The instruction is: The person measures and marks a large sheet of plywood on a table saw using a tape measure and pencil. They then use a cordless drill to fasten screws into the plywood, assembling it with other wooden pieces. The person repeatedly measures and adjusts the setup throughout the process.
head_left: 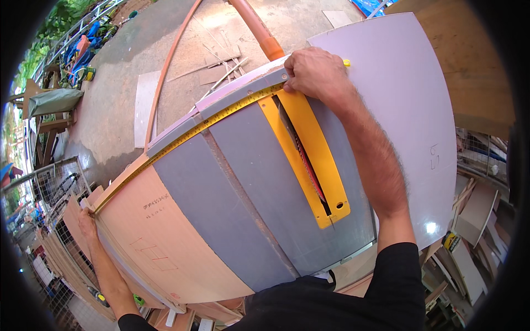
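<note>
A yellow tape measure [182,137] is stretched along the far edge of a saw table [243,143], from one hand to the other. My right hand [317,71] is closed on the tape at the far edge, thumb and fingers pressed together. At the left end, my left hand [87,223] is closed on the tape beside the table's left edge; its fingers are partly hidden. Nearest my right hand, a yellow insert plate [326,160] surrounds a saw blade [301,151] in its slot. I cannot tell whether the blade is turning.
A pale wooden panel [187,237] extends the table on the left, a white board [408,110] on the right. An orange pipe [256,27] and wood offcuts [221,69] lie on the floor beyond. Stacked boards [475,215] stand at right, wire mesh [55,182] at left.
</note>
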Motion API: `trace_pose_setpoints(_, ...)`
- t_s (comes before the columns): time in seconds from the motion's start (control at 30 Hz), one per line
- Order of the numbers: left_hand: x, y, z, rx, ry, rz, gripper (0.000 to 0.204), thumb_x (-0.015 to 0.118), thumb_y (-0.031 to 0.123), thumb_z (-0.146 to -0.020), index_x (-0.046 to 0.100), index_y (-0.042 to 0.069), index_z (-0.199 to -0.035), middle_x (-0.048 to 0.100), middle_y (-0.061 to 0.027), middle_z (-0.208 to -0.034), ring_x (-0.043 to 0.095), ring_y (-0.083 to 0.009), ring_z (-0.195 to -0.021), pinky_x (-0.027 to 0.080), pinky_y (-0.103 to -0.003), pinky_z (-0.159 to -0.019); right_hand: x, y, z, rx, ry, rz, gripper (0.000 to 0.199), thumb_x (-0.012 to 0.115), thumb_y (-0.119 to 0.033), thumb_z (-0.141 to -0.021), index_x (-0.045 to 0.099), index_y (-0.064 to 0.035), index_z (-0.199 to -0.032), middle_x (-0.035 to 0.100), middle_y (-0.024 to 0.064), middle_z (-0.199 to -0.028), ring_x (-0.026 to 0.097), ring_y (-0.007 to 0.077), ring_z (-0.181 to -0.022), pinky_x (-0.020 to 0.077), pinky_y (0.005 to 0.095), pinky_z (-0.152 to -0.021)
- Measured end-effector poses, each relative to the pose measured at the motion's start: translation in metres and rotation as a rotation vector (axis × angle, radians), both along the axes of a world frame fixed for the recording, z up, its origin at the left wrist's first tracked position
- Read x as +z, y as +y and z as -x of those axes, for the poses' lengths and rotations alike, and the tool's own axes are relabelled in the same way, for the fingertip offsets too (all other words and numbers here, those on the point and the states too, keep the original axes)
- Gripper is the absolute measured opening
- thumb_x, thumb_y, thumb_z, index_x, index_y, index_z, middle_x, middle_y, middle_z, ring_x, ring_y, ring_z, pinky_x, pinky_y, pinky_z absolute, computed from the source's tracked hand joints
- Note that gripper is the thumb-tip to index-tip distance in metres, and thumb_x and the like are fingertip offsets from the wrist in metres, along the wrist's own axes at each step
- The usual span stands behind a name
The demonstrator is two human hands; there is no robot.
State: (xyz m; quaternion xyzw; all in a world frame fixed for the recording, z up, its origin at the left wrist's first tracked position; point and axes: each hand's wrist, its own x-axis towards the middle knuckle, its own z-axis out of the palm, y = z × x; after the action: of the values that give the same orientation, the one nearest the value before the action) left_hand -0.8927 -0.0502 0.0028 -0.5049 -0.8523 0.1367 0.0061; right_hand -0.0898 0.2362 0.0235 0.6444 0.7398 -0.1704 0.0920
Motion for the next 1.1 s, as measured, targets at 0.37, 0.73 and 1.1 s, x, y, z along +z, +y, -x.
trace_pose_setpoints(0.37,0.002,0.007,-0.008,0.056,-0.019,0.009,0.008,0.062,0.001,-0.095,0.07,-0.002,-0.096,0.071,-0.0181,-0.103,0.073,-0.037,-0.092,0.057,-0.048,-0.084,-0.004,-0.002,0.0,-0.004,-0.022,-0.002,0.021,0.088,-0.033,-0.086,0.081,-0.0149,-0.092,0.078,0.0041,-0.097,0.074,0.0242,-0.105,0.0601,0.0443,-0.087)
trace_pose_setpoints(0.73,-0.01,0.004,0.023,0.086,-0.067,0.005,0.015,0.06,0.01,-0.096,0.071,0.0,-0.094,0.07,-0.0196,-0.098,0.072,-0.0389,-0.094,0.056,-0.05,-0.084,-0.003,-0.003,0.0,0.004,-0.003,-0.011,0.024,0.089,-0.035,-0.086,0.083,-0.015,-0.096,0.079,0.0063,-0.1,0.075,0.028,-0.107,0.0607,0.0463,-0.088)
trace_pose_setpoints(1.1,0.06,-0.062,0.01,0.244,-0.313,-0.387,0.03,0.06,0.033,-0.099,0.073,0.008,-0.09,0.069,-0.0088,-0.084,0.061,-0.0244,-0.082,0.048,-0.047,-0.076,0.025,-0.041,-0.065,0.349,0.395,-0.148,0.036,0.092,-0.038,-0.082,0.084,-0.0068,-0.097,0.074,0.0154,-0.095,0.07,0.0368,-0.091,0.0548,0.0497,-0.089)
